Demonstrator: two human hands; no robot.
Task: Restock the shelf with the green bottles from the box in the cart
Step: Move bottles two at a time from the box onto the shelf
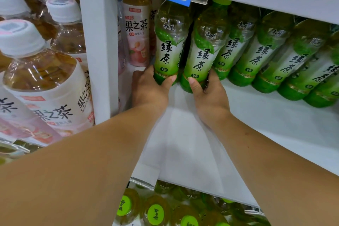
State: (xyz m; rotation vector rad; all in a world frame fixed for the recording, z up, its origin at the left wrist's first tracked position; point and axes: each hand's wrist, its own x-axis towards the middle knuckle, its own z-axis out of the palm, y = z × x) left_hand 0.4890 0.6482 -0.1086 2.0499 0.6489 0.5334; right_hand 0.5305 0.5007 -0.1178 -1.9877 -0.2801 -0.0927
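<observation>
Fingers (169, 80) clasp two green bottles (167, 47) low down, both standing upright.

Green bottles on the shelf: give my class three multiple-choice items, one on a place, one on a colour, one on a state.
1. The pink-label bottle stands which side of the left green bottle? A) left B) right C) on top
2. The cap of the right green bottle is: A) white B) green C) red
3. The left grip and right grip are: A) both open B) one empty C) each holding a bottle's base
Answers: 1 A, it stands by the shelf post. 2 B, its top is bright green. 3 C, each curls round a base.
</observation>
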